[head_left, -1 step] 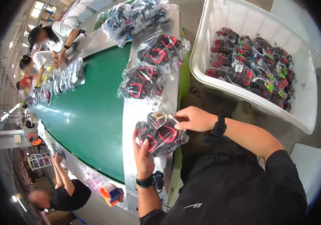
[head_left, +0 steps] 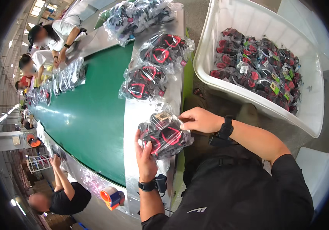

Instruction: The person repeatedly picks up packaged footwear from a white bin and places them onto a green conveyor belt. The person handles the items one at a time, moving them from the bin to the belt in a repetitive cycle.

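Bagged blk/red item (head_left: 168,138): L fingers (head_left: 147,149) gripping side, R fingers (head_left: 188,125) pinching edge

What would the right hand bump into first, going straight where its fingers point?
The right hand would likely meet the clear plastic bag of black-and-red goods, whose edge it seems to pinch; exact depth is unclear.

My hands (head_left: 200,120): two
Clear bag (head_left: 166,137) I hold: one
White bin (head_left: 312,105): one
Tape dispenser (head_left: 114,197): one
Green belt (head_left: 95,119): one
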`<action>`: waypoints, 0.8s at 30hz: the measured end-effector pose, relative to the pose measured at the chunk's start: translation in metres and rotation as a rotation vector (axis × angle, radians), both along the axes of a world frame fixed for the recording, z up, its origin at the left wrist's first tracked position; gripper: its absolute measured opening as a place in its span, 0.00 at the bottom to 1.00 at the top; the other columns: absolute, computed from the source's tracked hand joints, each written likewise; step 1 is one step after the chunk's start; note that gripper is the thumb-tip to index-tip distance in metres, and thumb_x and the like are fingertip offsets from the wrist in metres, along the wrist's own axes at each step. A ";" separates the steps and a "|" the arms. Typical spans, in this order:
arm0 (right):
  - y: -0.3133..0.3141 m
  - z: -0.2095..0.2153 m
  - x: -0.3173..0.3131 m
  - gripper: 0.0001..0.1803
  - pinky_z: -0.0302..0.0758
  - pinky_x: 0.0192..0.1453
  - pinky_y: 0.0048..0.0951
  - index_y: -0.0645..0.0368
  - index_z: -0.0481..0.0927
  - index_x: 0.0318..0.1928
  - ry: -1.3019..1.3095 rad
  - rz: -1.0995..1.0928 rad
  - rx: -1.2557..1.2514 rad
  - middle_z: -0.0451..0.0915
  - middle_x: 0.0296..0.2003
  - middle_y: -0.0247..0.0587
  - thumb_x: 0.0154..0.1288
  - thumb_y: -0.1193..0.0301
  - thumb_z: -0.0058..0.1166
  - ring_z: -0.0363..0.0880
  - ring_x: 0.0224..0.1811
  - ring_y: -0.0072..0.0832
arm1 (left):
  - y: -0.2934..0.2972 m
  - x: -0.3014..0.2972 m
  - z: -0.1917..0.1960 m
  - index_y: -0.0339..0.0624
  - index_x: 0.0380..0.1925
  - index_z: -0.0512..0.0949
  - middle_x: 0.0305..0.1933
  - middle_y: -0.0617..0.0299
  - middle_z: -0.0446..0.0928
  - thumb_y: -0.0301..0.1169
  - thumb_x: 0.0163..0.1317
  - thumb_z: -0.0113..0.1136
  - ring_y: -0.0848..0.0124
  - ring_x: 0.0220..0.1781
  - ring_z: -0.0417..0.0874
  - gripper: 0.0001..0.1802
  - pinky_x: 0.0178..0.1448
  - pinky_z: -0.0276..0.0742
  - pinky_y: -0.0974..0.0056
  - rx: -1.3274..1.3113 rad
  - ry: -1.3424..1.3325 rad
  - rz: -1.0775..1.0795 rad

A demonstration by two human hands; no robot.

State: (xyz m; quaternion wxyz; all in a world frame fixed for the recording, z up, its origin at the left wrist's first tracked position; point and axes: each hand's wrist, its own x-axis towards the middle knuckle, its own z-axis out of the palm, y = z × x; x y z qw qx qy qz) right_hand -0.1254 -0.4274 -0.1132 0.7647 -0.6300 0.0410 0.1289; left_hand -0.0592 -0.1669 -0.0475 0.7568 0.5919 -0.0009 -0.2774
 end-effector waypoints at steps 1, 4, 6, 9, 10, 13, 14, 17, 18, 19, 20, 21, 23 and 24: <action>-0.001 -0.002 -0.004 0.19 0.81 0.50 0.27 0.69 0.83 0.60 0.037 -0.039 0.140 0.87 0.39 0.36 0.73 0.71 0.57 0.83 0.41 0.18 | -0.002 -0.002 0.000 0.37 0.82 0.49 0.74 0.46 0.68 0.23 0.72 0.55 0.61 0.70 0.77 0.42 0.75 0.71 0.56 0.007 -0.010 -0.002; -0.003 -0.006 -0.009 0.19 0.79 0.47 0.27 0.69 0.84 0.59 0.038 -0.067 0.197 0.86 0.38 0.33 0.74 0.72 0.54 0.80 0.38 0.17 | -0.008 -0.004 0.002 0.37 0.82 0.48 0.72 0.45 0.70 0.24 0.71 0.57 0.61 0.69 0.78 0.43 0.75 0.72 0.56 0.017 -0.011 -0.023; -0.003 -0.007 -0.010 0.19 0.78 0.46 0.27 0.69 0.84 0.58 0.009 -0.056 0.125 0.85 0.37 0.32 0.74 0.71 0.54 0.78 0.37 0.16 | -0.010 -0.004 0.003 0.36 0.82 0.47 0.71 0.44 0.72 0.24 0.70 0.58 0.61 0.69 0.78 0.44 0.74 0.72 0.56 0.007 -0.027 -0.024; -0.003 -0.005 -0.010 0.18 0.76 0.45 0.26 0.69 0.84 0.58 0.003 -0.067 0.138 0.84 0.36 0.31 0.74 0.71 0.54 0.76 0.36 0.16 | -0.011 -0.004 0.004 0.36 0.82 0.46 0.70 0.44 0.72 0.23 0.70 0.57 0.61 0.69 0.78 0.45 0.74 0.72 0.56 -0.006 -0.012 -0.015; -0.003 -0.005 -0.011 0.18 0.76 0.44 0.27 0.69 0.84 0.58 0.003 -0.077 0.134 0.84 0.37 0.31 0.74 0.71 0.54 0.76 0.36 0.16 | -0.010 -0.004 0.004 0.36 0.82 0.46 0.70 0.44 0.72 0.23 0.70 0.58 0.61 0.69 0.78 0.45 0.75 0.72 0.56 -0.003 -0.011 -0.017; -0.003 -0.002 -0.011 0.18 0.76 0.45 0.27 0.69 0.84 0.58 0.013 -0.091 0.140 0.84 0.38 0.31 0.74 0.71 0.54 0.76 0.38 0.16 | -0.009 -0.005 0.002 0.37 0.82 0.48 0.73 0.46 0.70 0.25 0.69 0.58 0.61 0.71 0.77 0.45 0.76 0.70 0.56 0.009 -0.030 -0.024; -0.003 0.000 -0.011 0.18 0.76 0.46 0.26 0.69 0.84 0.58 0.013 -0.098 0.142 0.84 0.38 0.31 0.74 0.72 0.54 0.76 0.38 0.15 | -0.009 -0.006 0.001 0.39 0.82 0.50 0.75 0.48 0.68 0.26 0.69 0.57 0.60 0.72 0.75 0.44 0.77 0.68 0.55 0.018 -0.047 -0.030; -0.005 0.006 -0.009 0.19 0.76 0.50 0.27 0.69 0.84 0.59 -0.016 -0.100 0.117 0.85 0.41 0.33 0.74 0.72 0.54 0.77 0.42 0.16 | -0.010 -0.007 -0.003 0.37 0.82 0.49 0.76 0.46 0.65 0.25 0.67 0.60 0.61 0.72 0.76 0.47 0.77 0.69 0.55 -0.019 -0.074 0.019; -0.006 0.009 -0.008 0.19 0.77 0.52 0.27 0.69 0.83 0.59 -0.006 -0.098 0.103 0.86 0.42 0.34 0.74 0.72 0.54 0.78 0.43 0.17 | -0.011 -0.008 -0.003 0.35 0.82 0.48 0.76 0.45 0.65 0.24 0.66 0.62 0.61 0.70 0.77 0.48 0.76 0.71 0.56 -0.047 -0.084 0.043; -0.006 0.012 -0.008 0.19 0.76 0.54 0.27 0.69 0.83 0.60 -0.037 -0.104 0.097 0.86 0.44 0.35 0.74 0.72 0.54 0.79 0.45 0.18 | -0.011 -0.008 -0.003 0.36 0.82 0.48 0.77 0.45 0.64 0.24 0.65 0.62 0.61 0.70 0.77 0.49 0.76 0.71 0.56 -0.051 -0.091 0.055; -0.007 0.015 -0.007 0.19 0.76 0.56 0.27 0.69 0.83 0.61 -0.042 -0.110 0.091 0.87 0.45 0.36 0.74 0.72 0.54 0.79 0.46 0.19 | -0.012 -0.008 -0.002 0.36 0.82 0.48 0.77 0.45 0.63 0.24 0.65 0.63 0.61 0.70 0.77 0.49 0.76 0.71 0.56 -0.059 -0.103 0.065; -0.007 0.019 -0.007 0.20 0.76 0.58 0.28 0.70 0.82 0.61 -0.049 -0.114 0.100 0.87 0.46 0.37 0.74 0.72 0.54 0.80 0.48 0.20 | -0.012 -0.008 -0.001 0.36 0.83 0.48 0.78 0.46 0.62 0.25 0.65 0.63 0.61 0.70 0.77 0.50 0.76 0.70 0.56 -0.067 -0.116 0.073; -0.008 0.026 -0.005 0.20 0.77 0.59 0.28 0.70 0.82 0.61 -0.049 -0.118 0.125 0.87 0.48 0.40 0.74 0.72 0.55 0.81 0.50 0.21 | -0.011 -0.008 0.001 0.37 0.83 0.47 0.78 0.46 0.61 0.25 0.64 0.64 0.62 0.69 0.76 0.50 0.75 0.71 0.56 -0.068 -0.135 0.076; -0.008 0.030 -0.003 0.20 0.77 0.60 0.29 0.70 0.81 0.61 -0.062 -0.117 0.166 0.87 0.49 0.41 0.75 0.72 0.55 0.81 0.51 0.21 | -0.011 -0.008 0.002 0.38 0.83 0.47 0.78 0.47 0.61 0.25 0.64 0.64 0.62 0.69 0.76 0.51 0.75 0.71 0.56 -0.072 -0.149 0.086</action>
